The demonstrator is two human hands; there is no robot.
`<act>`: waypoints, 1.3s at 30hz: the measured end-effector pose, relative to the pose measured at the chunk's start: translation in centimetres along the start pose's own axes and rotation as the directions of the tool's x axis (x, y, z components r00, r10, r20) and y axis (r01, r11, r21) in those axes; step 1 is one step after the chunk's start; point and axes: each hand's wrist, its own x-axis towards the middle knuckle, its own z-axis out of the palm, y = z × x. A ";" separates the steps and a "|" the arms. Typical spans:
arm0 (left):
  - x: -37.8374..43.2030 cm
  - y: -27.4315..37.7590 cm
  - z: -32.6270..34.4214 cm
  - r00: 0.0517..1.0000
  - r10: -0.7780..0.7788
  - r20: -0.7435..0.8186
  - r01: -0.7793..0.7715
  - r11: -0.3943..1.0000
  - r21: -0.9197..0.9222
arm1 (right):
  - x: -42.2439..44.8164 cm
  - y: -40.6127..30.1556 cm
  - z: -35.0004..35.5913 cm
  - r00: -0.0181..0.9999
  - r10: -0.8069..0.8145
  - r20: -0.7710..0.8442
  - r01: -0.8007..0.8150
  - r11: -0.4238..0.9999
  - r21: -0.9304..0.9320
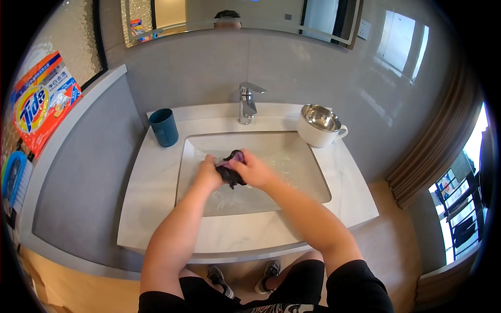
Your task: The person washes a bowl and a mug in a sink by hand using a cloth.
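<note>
Both my hands hold a wet, dark cloth item (231, 175) with a pinkish-purple part, over the left half of the sink. My left hand (210, 172) grips its left side, and my right hand (252, 169) pinches the purple part at its upper right. Below them the rectangular white basin (313, 176) contains water, with ripples and some foam on the surface. Behind the basin stands a chrome faucet (247, 103); no stream from it can be seen. The exact kind of cloth item cannot be told.
A teal cup (164, 128) stands at the counter's back left. At back right is a white mug (319, 131) with a steel bowl-like interior. On the left ledge are a Tide detergent bag (47, 103) and a blue-handled brush (17, 180). A mirror (266, 15) hangs above.
</note>
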 end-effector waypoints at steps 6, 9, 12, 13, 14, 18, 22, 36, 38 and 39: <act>-3.6 6.2 -1.5 0.989 0.150 0.009 -0.151 0.988 0.043 | 0.8 2.9 -1.0 0.964 -0.031 -0.263 -0.091 0.894 -0.440; -3.6 6.4 -1.3 0.973 0.215 0.078 -0.219 0.975 0.037 | 1.6 5.5 -3.0 0.899 0.030 -0.437 -0.215 0.899 -0.380; -3.2 5.0 -0.9 0.978 0.191 0.085 -0.194 0.980 0.032 | 0.8 2.8 -2.5 0.963 0.067 -0.262 -0.186 0.867 -0.462; -3.2 4.9 -1.0 0.978 0.202 0.057 -0.205 0.977 0.057 | 0.4 1.7 -1.4 0.963 0.066 -0.260 -0.184 0.869 -0.460; -3.1 5.1 -0.9 0.977 0.204 0.060 -0.208 0.977 0.055 | -0.1 0.9 -0.4 0.981 -0.133 -0.138 0.056 0.888 -0.457; -2.9 5.6 -1.1 0.923 0.324 0.206 -0.266 0.927 -0.263 | -1.1 -0.6 0.0 0.880 -0.468 0.087 0.450 0.759 -0.471; -3.0 5.2 -1.1 0.946 0.322 0.025 -0.319 0.943 -0.093 | 0.5 2.3 -1.3 0.931 -0.292 -0.220 0.213 0.922 -0.323; -1.9 4.9 -2.7 0.991 -0.128 0.025 0.124 0.866 -0.485 | -0.5 5.8 -4.8 0.794 0.601 0.089 -0.135 0.317 -0.939; -1.5 4.6 -2.8 0.982 -0.171 0.083 0.188 0.813 -0.551 | -0.5 6.0 -4.7 0.802 0.585 -0.120 -0.304 0.226 -0.925; -1.3 4.3 -2.7 0.976 -0.205 0.078 0.211 0.779 -0.591 | -0.6 6.2 -5.0 0.799 0.567 -0.198 -0.360 0.189 -0.914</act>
